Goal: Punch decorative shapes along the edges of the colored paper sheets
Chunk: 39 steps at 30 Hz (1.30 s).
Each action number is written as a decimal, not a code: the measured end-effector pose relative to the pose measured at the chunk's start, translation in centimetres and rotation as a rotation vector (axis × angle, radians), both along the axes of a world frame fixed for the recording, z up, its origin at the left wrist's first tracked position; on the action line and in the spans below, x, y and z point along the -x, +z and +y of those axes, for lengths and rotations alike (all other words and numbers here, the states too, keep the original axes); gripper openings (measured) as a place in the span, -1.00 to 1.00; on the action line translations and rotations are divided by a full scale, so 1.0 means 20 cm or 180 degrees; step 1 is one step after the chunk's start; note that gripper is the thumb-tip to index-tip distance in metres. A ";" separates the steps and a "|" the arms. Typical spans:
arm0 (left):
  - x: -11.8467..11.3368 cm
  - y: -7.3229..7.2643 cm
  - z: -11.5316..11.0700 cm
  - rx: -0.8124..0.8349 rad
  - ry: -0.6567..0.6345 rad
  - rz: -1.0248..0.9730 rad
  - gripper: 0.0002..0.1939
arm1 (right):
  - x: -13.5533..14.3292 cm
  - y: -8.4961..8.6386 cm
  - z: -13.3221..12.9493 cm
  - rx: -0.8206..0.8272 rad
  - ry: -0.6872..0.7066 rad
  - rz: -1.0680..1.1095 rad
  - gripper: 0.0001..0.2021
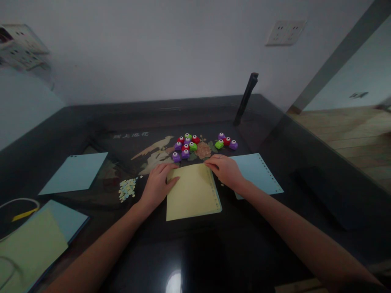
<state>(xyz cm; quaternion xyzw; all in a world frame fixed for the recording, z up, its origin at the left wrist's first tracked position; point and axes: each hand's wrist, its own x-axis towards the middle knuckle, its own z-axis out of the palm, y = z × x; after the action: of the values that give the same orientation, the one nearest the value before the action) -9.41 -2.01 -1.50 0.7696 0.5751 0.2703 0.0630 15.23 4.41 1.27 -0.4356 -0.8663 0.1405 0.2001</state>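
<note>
The bench (152, 252) is black and glossy, with a patch of light glaring near its front edge. A printed bird (160, 144), a pinkish flower (204, 150) and a line of lettering (131, 135) decorate its far half. Behind it rises a plain pale wall (152, 53) with a double socket plate (286, 33) on the right; more sockets (23, 57) sit at the upper left. Past the bench's right side shows a wood-toned floor (339, 140).

The yellow sheets (191, 195), punched along their right edge, lie at the middle of the bench between both hands. The left hand (159, 183) rests on their left edge, its grip moderately wide, thumb and forefinger apart. The right hand (226, 169) has a narrow grip, pinching the far right corner.

Beyond the hands stand 2 clusters of small eyed figures: 9 in the left cluster (185, 147), 4 in the right cluster (226, 141). A punched blue sheet (253, 173) lies partly under the right wrist. Paper bits (127, 189) are heaped near the left hand. A dark upright object (246, 99) stands towards the back.
</note>
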 end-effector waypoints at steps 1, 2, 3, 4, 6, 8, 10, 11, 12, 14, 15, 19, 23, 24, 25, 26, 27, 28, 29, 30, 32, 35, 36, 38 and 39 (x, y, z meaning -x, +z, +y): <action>0.00 0.00 0.00 -0.0013 -0.0002 0.0016 -0.76 | 0.00 0.00 0.00 -0.0017 -0.0009 -0.0015 -0.80; 0.00 0.00 0.00 -0.0020 0.0003 0.0035 -0.78 | 0.00 0.01 0.00 -0.0034 -0.0011 -0.0023 -0.80; 0.00 0.00 0.00 -0.0013 0.0014 0.0056 -0.80 | 0.00 0.01 0.00 -0.0055 -0.0006 -0.0020 -0.80; 0.00 0.00 0.00 0.0009 0.0032 0.0072 -0.82 | 0.00 0.01 -0.01 -0.0080 0.0001 -0.0004 -0.80; 0.00 0.00 -0.01 0.0097 0.0078 0.0068 -0.86 | 0.01 0.01 0.00 -0.0100 0.0028 0.0081 -0.81; -0.01 0.01 -0.01 0.0201 0.0153 -0.0015 -0.89 | 0.01 0.01 0.00 -0.0016 0.0071 0.0241 -0.85; -0.01 0.02 -0.02 0.0311 0.0224 -0.0223 -0.92 | 0.01 0.00 0.01 0.0223 0.0095 0.0466 -0.90; -0.01 0.02 -0.02 0.0356 0.0258 -0.0363 -0.93 | 0.01 0.00 0.02 0.0385 0.0099 0.0597 -0.91; -0.01 0.04 -0.02 0.0392 0.0300 -0.0510 -0.93 | 0.00 0.00 0.02 0.0554 0.0096 0.0734 -0.91; -0.01 0.06 -0.01 0.0449 0.0411 -0.0809 -0.90 | -0.01 0.00 0.04 0.0930 0.0104 0.1028 -0.87; -0.02 0.08 -0.01 0.0480 0.0487 -0.0957 -0.87 | -0.01 0.00 0.04 0.1140 0.0137 0.1164 -0.85; -0.03 0.12 -0.02 0.0872 0.0695 -0.1839 -0.77 | -0.04 0.02 0.05 0.1969 0.0331 0.1417 -0.89; -0.05 0.10 -0.04 0.1465 0.0418 -0.3087 -0.70 | -0.06 0.07 0.06 0.2461 0.0301 0.1628 -0.87; -0.06 0.10 -0.05 0.1603 0.0310 -0.3253 -0.68 | -0.07 0.08 0.06 0.2531 0.0269 0.1732 -0.88; -0.06 0.10 -0.06 0.1761 0.0191 -0.3300 -0.65 | -0.07 0.08 0.06 0.2566 0.0236 0.1830 -0.88; -0.07 0.10 -0.07 0.1959 0.0057 -0.3226 -0.63 | -0.07 0.09 0.07 0.2572 0.0206 0.1917 -0.89; -0.08 0.11 -0.09 0.2175 -0.0078 -0.3055 -0.63 | -0.08 0.10 0.07 0.2554 0.0175 0.2000 -0.89; -0.09 0.12 -0.10 0.2378 -0.0208 -0.2832 -0.64 | -0.08 0.10 0.07 0.2530 0.0147 0.2074 -0.90; -0.11 0.13 -0.10 0.2549 -0.0334 -0.2605 -0.66 | -0.08 0.11 0.07 0.2516 0.0122 0.2149 -0.91; -0.12 0.15 -0.11 0.2667 -0.0453 -0.2425 -0.67 | -0.08 0.11 0.07 0.2519 0.0103 0.2216 -0.92; -0.15 0.18 -0.12 0.2786 -0.0651 -0.2229 -0.68 | -0.08 0.11 0.07 0.2530 0.0085 0.2333 -0.93; -0.17 0.20 -0.12 0.2808 -0.0797 -0.2161 -0.64 | -0.08 0.11 0.07 0.2489 0.0083 0.2407 -0.91; -0.18 0.20 -0.12 0.2796 -0.0795 -0.2164 -0.63 | -0.07 0.11 0.06 0.2468 0.0081 0.2404 -0.91; -0.18 0.20 -0.12 0.2787 -0.0787 -0.2200 -0.61 | -0.07 0.12 0.06 0.2434 0.0084 0.2398 -0.90; -0.18 0.20 -0.12 0.2776 -0.0776 -0.2230 -0.60 | -0.07 0.12 0.06 0.2418 0.0096 0.2415 -0.90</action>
<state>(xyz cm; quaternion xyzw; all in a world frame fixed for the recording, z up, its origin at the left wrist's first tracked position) -5.79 -4.49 2.41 0.5977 0.4852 0.2378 0.5923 16.57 5.59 3.62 -0.3834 -0.6274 0.5945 0.3254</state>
